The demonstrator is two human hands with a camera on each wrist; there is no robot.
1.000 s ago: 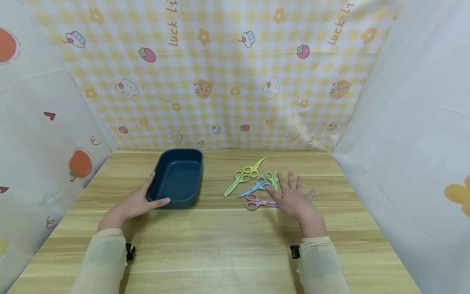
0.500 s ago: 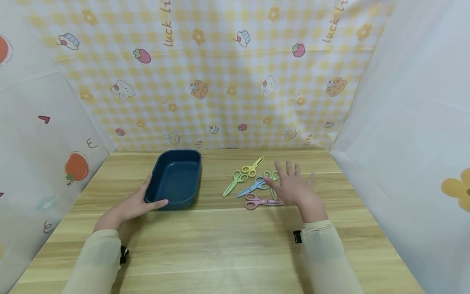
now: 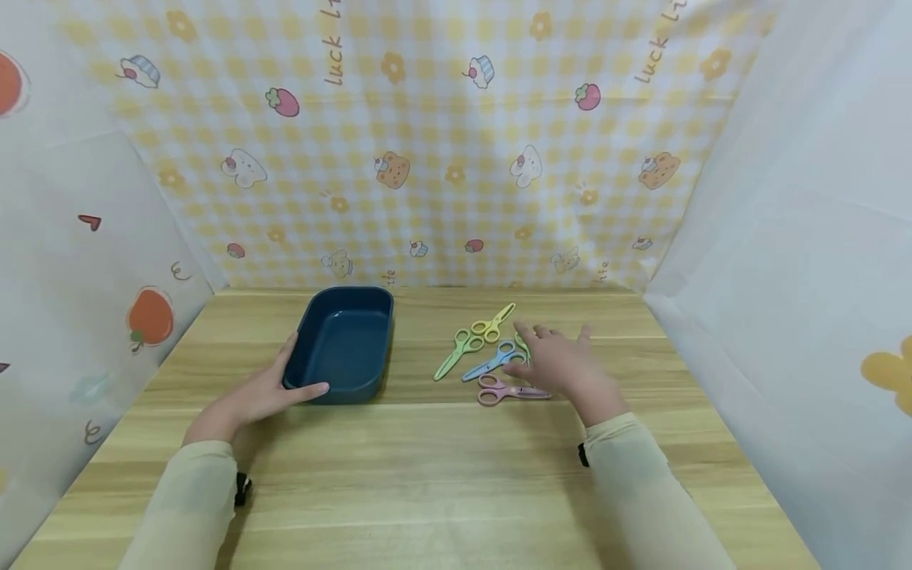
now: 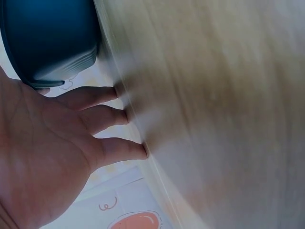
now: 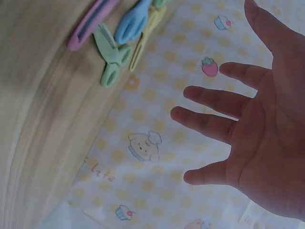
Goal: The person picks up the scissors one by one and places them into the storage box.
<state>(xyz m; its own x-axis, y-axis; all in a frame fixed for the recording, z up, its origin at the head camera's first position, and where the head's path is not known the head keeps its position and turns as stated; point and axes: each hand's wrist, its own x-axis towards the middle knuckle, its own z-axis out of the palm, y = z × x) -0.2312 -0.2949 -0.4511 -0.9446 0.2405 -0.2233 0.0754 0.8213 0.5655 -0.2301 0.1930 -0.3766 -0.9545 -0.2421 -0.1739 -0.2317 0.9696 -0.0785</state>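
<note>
My left hand [image 3: 249, 400] rests at the near left corner of a dark blue rectangular container [image 3: 372, 386], thumb along its front rim and fingers against its left side. In the left wrist view, three straight fingers of that hand reach toward the tabletop beside the container's wall [image 4: 52, 43]. My right hand [image 3: 566, 368] hovers, fingers spread, over small plastic scissors at right. Partly hidden beneath it are green scissors [image 5: 112, 59]. Blue scissors [image 3: 488, 366] and pink scissors [image 3: 514, 393] lie by its thumb. Further left are yellow scissors [image 3: 494, 323] and another green pair [image 3: 456, 356].
The wooden table [image 3: 413, 483] spreads across the front. A yellow checked cloth [image 3: 456, 134] hangs along the back edge, with white cloth walls at the left [image 3: 64, 317] and right [image 3: 791, 261].
The right hand first shifts slightly away from me, then turns so its fingers point more to the left over the scissors. The left hand and container stay put.
</note>
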